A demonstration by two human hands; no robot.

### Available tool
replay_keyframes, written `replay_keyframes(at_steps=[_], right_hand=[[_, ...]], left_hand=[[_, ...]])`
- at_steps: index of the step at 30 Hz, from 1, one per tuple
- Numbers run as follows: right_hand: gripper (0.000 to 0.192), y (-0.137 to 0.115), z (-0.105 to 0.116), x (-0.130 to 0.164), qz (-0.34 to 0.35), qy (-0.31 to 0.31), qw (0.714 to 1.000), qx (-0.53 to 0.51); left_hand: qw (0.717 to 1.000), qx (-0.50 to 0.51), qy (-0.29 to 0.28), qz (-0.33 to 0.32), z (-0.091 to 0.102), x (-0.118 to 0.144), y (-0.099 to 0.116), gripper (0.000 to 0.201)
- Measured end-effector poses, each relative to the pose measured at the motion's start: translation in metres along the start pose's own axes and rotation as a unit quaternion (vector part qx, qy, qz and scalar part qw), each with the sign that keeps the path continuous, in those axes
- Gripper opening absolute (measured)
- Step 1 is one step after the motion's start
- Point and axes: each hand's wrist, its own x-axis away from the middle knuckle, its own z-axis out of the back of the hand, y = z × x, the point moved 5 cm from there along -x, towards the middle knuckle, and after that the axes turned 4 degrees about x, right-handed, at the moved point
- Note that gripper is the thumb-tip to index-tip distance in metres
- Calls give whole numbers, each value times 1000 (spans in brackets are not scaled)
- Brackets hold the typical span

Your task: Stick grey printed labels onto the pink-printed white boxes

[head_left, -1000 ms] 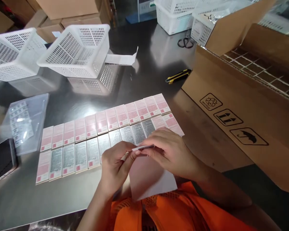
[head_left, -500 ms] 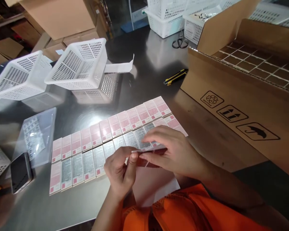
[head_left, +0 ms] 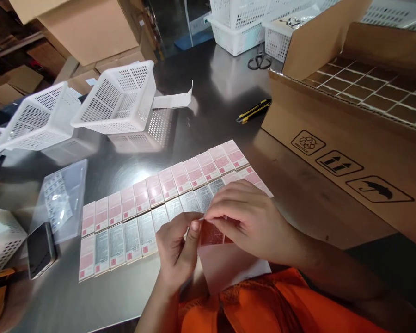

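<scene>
Just above the near side of the table, my left hand (head_left: pixel 180 245) is closed, thumb and forefinger pinching the upper edge of a label sheet (head_left: pixel 213 234). The sheet has dark reddish panels near the top and a plain pale lower part hanging toward my lap. My right hand (head_left: pixel 247 217) is closed too, its fingertips pinched together at the same edge, touching close to my left thumb. Beyond my hands lie two rows of small flat boxes (head_left: pixel 155 189), edge to edge. Many have pink-and-white faces; several in the nearer row carry silvery labels (head_left: pixel 117 246). My right hand covers part of that row.
A large open carton (head_left: pixel 333 138) with white dividers stands on the right. White baskets (head_left: pixel 125 125) sit at the back left. A phone (head_left: pixel 40 249) and a clear plastic sleeve (head_left: pixel 76 203) lie left. A yellow-black cutter (head_left: pixel 253 111) and scissors (head_left: pixel 259 62) lie farther back.
My right fingers have closed from a spread pose to a pinch at the sheet's edge beside my left thumb. More of the sheet's reddish face shows. The view has shifted slightly.
</scene>
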Motion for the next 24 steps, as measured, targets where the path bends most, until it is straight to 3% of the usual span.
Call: replay_keyframes(at_steps=[9, 17, 24], right_hand=[[9, 2, 5, 0, -8, -21, 1000, 17], [19, -5, 6, 2, 127, 53, 987, 82], [31, -12, 1, 14, 224, 89, 943, 231]], left_hand=[[999, -28, -25, -11, -4, -8, 6, 20], [994, 50, 1, 96, -17, -18, -9, 41], [978, 123, 41, 165, -21, -30, -24, 49]])
